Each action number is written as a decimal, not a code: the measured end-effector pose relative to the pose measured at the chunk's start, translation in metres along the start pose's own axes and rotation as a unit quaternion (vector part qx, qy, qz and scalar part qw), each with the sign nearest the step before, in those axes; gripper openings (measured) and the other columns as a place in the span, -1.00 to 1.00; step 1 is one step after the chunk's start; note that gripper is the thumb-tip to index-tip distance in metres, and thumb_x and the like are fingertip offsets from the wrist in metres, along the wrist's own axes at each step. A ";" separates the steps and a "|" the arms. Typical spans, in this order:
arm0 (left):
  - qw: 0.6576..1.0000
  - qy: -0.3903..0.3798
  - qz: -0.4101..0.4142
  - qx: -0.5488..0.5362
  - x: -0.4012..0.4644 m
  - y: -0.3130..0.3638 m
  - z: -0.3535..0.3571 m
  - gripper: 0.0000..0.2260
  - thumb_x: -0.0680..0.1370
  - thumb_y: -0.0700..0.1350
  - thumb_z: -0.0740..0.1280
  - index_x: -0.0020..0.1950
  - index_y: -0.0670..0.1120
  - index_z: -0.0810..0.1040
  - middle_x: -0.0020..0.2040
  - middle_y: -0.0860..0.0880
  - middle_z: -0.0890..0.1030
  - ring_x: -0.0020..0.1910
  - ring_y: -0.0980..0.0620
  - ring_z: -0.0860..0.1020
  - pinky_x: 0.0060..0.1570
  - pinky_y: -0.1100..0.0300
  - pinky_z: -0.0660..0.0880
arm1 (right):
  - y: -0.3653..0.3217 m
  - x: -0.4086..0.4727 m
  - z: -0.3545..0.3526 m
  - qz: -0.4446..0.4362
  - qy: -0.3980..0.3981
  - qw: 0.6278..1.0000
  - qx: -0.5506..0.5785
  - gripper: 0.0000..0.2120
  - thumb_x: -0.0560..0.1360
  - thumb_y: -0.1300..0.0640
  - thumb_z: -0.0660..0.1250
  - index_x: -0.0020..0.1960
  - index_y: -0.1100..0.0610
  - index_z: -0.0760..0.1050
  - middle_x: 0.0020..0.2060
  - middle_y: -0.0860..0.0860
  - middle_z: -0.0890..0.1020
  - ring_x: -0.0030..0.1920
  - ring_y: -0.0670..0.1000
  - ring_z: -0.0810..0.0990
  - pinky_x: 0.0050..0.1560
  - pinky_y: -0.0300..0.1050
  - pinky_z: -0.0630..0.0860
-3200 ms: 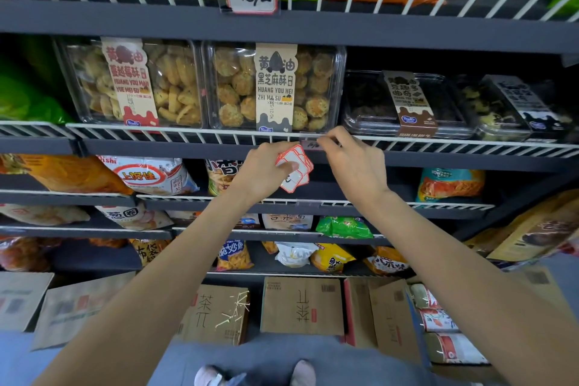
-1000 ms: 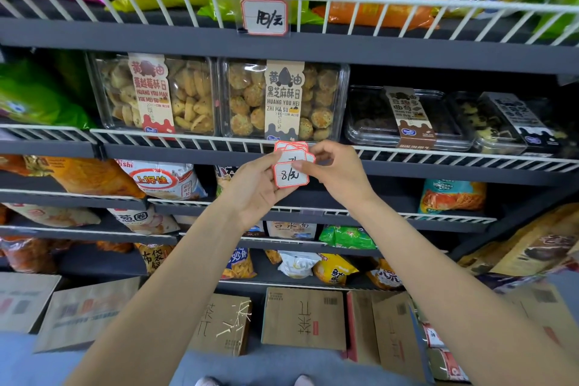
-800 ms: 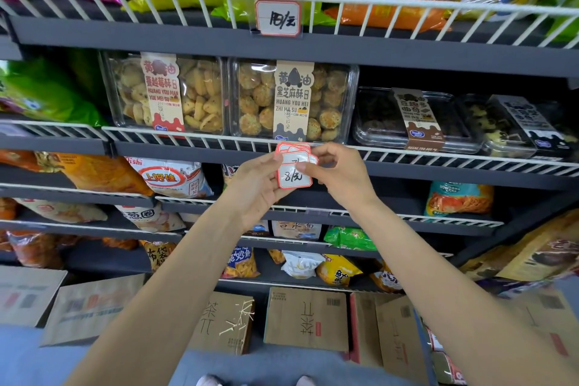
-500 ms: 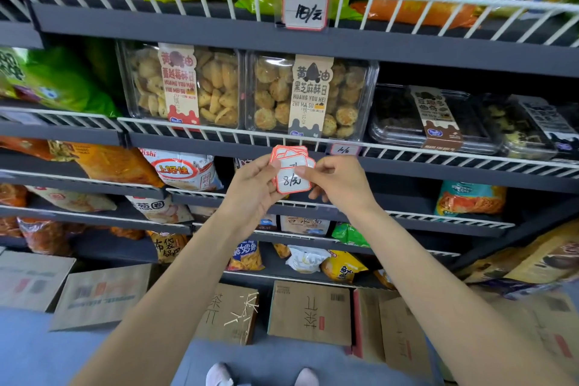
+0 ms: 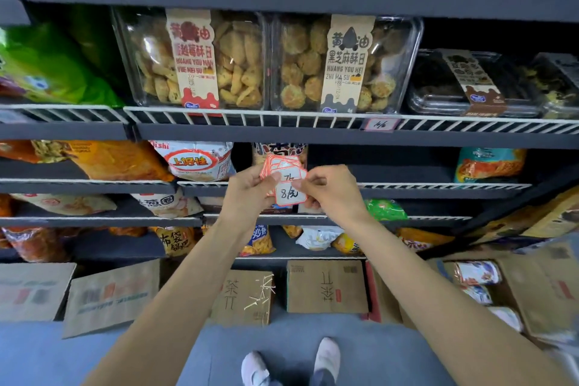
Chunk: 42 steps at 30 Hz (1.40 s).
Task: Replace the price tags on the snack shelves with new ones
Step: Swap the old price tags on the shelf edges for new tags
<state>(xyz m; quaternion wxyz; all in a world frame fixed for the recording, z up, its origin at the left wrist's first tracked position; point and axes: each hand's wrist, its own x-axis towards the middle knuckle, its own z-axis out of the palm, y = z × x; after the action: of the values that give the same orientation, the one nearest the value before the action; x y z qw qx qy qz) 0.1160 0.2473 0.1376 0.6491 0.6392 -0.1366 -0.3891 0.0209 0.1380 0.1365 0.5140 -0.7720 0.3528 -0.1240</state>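
Price tags (image 5: pixel 286 186): small red-edged white cards, fanned between fingers (image 5: pixel 305 185).

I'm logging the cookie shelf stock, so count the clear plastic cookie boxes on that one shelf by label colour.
Red-and-cream label box: 1
Grey-and-cream label box: 1
Brown label box: 1
Box cut off at the right edge, label colour unclear: 1
Total: 4

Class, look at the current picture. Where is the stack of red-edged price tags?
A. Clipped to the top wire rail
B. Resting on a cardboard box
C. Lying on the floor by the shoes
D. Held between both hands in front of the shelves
D: the left hand and right hand both pinch the fanned tags in front of the shelves.
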 end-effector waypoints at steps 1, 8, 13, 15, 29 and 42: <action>1.000 -0.001 -0.010 0.001 0.001 -0.006 -0.005 -0.79 0.58 -0.25 0.23 0.17 -0.20 0.56 0.07 -0.13 0.65 0.04 -0.03 0.63 -0.11 0.23 0.61 | 0.005 -0.001 0.005 0.004 0.001 1.000 -0.012 -0.83 0.46 0.13 0.41 -0.26 0.20 0.60 -0.50 -0.02 0.60 -0.53 -0.14 0.53 -0.35 -0.18 0.53; 0.998 0.020 -0.055 0.030 0.015 -0.050 -0.015 -0.86 0.59 -0.29 0.21 0.05 -0.20 0.56 -0.06 -0.11 0.63 -0.14 0.07 0.60 -0.28 0.38 0.57 | 0.051 -0.008 0.034 0.029 0.046 0.998 -0.025 -0.90 0.46 0.21 0.39 -0.13 0.24 0.63 -0.37 0.11 0.64 -0.57 -0.17 0.48 -0.39 -0.25 0.42; 0.993 0.039 -0.084 0.073 0.032 -0.083 -0.012 -0.87 0.59 -0.31 0.21 0.05 -0.20 0.53 0.00 -0.16 0.59 0.02 -0.07 0.56 -0.12 0.26 0.58 | 0.086 0.003 0.035 0.066 0.093 0.993 -0.024 -0.93 0.51 0.24 0.33 -0.11 0.22 0.56 -0.34 -0.02 0.61 -0.56 -0.19 0.54 -0.41 -0.31 0.47; 0.990 0.031 -0.084 0.106 0.041 -0.094 -0.007 -0.86 0.59 -0.29 0.21 0.08 -0.18 0.53 0.02 -0.17 0.60 0.02 -0.06 0.57 -0.03 0.15 0.57 | 0.098 0.008 0.029 0.074 0.107 0.991 -0.019 -0.93 0.53 0.23 0.29 -0.08 0.22 0.54 -0.27 0.03 0.64 -0.46 -0.18 0.61 -0.42 -0.34 0.50; 0.960 -0.060 -0.050 0.270 0.104 -0.171 0.105 -0.65 0.57 -0.26 0.22 0.36 -0.14 0.40 0.21 -0.17 0.56 0.20 -0.13 0.52 0.23 -0.04 0.46 | 0.195 0.052 -0.051 0.054 0.193 0.980 -0.002 -0.89 0.54 0.26 0.27 -0.13 0.14 0.54 -0.25 0.09 0.65 -0.27 -0.06 0.66 -0.08 -0.17 0.61; 0.931 -0.027 0.027 0.363 0.102 -0.180 0.125 -0.52 0.59 -0.24 0.21 0.50 -0.09 0.18 0.21 -0.16 0.56 -0.33 0.22 0.37 -0.33 0.43 0.37 | 0.216 0.069 -0.070 -0.140 0.164 0.961 -0.175 -0.83 0.51 0.23 0.33 0.07 0.19 0.62 -0.10 0.07 0.67 -0.13 -0.03 0.60 -0.08 -0.30 0.47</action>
<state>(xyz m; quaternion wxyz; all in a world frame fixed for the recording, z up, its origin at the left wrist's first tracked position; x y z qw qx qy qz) 0.0394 0.1092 -0.0458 0.3786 0.8170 -0.3028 -0.3123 -0.0584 -0.0063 -0.0346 0.2837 -0.8608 0.3363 -0.2558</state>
